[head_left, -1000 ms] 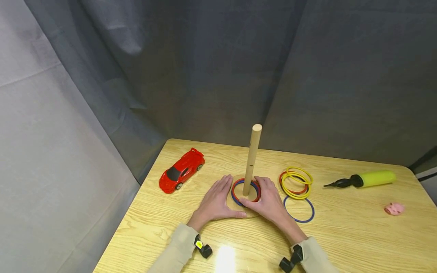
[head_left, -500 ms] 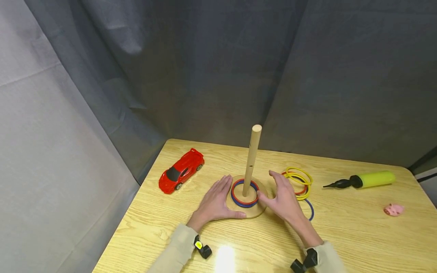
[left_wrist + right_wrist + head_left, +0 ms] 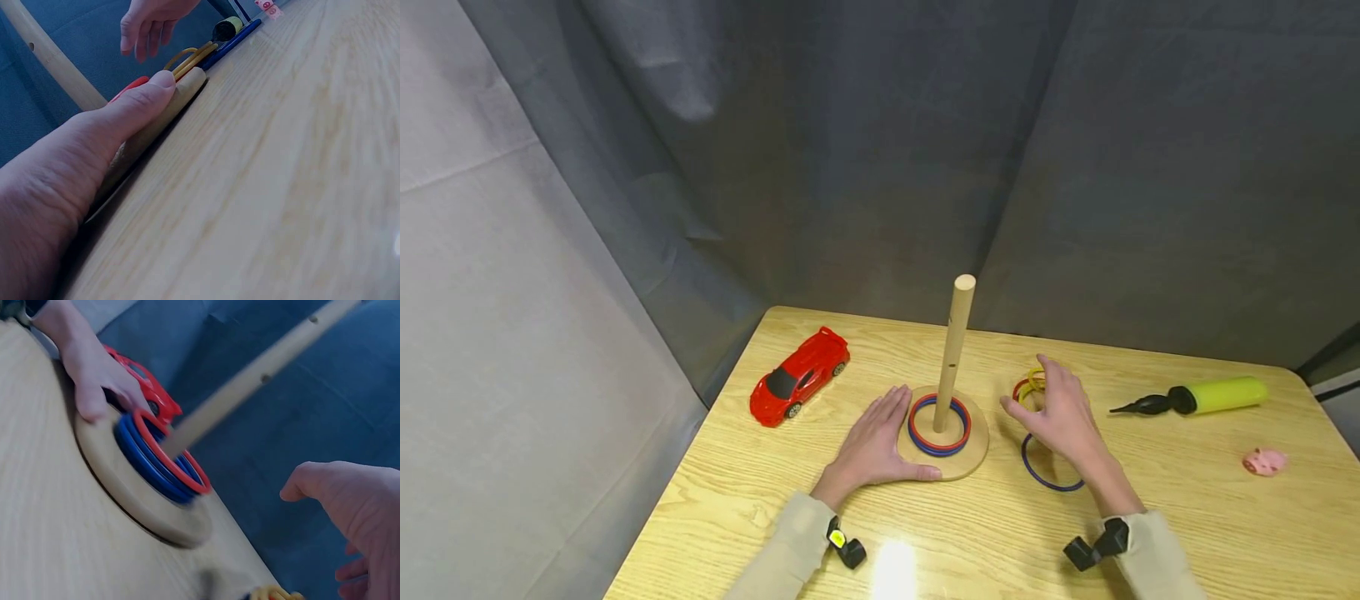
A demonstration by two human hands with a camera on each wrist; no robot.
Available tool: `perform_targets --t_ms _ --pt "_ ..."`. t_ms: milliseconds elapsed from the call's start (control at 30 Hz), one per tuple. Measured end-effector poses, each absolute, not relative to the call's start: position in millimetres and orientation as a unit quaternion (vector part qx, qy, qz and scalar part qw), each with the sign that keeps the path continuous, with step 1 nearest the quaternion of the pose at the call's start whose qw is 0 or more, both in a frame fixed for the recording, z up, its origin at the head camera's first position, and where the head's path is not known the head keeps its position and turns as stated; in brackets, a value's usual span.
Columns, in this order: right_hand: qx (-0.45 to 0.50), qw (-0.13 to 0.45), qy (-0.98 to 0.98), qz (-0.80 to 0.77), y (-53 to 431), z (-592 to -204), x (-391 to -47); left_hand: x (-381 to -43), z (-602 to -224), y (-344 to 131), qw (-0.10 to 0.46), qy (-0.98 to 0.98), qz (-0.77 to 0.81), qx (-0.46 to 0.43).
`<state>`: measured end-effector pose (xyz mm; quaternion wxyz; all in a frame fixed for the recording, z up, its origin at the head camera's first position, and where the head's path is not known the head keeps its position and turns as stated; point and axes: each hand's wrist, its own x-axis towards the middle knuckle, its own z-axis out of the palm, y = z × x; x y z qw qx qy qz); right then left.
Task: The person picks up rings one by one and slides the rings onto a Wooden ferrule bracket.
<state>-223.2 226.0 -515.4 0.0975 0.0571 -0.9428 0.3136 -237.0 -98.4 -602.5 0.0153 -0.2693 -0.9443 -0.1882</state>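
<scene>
My left hand (image 3: 872,446) lies along the left side of the round wooden base (image 3: 966,462), its fingers extended and thumb resting on the near edge. A wooden peg (image 3: 953,358) rises from the base. Around its foot lie blue rings (image 3: 140,462) with a red ring (image 3: 199,478) on top. My right hand (image 3: 1063,421) hovers over the loose rings to the right, thumb and fingers spread, holding nothing. Beneath it, yellow rings (image 3: 187,64) and a red one (image 3: 1019,387) are partly hidden. A loose blue ring (image 3: 1043,482) lies closer to me.
A red toy car (image 3: 801,375) is at the table's back left. To the right are a yellow-green hand pump (image 3: 1225,393) with a black nozzle and a small pink pig toy (image 3: 1265,461). Dark curtains (image 3: 865,167) hang behind the table.
My right hand has left the ring stack on the base and moved right, over the loose rings. My left hand has stayed against the base.
</scene>
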Motion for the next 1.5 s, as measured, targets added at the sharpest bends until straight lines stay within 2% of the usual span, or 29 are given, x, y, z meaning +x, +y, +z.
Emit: perform_targets --t_ms 400,1067,1500 --pt "0.028 0.041 -0.947 0.318 265.0 -501.9 -244.3 -235.9 -602.2 -98.5 0.012 -0.944 -0.19 -0.269" --pt "0.011 -0.145 -0.953 0.267 298.3 -514.2 -269.9 -236.5 -601.1 -97.9 0.01 -0.945 -0.19 -0.268" --pt "0.015 -0.147 -0.959 0.243 305.1 -522.2 -278.2 -236.2 -600.6 -98.1 0.011 -0.945 -0.188 -0.268"
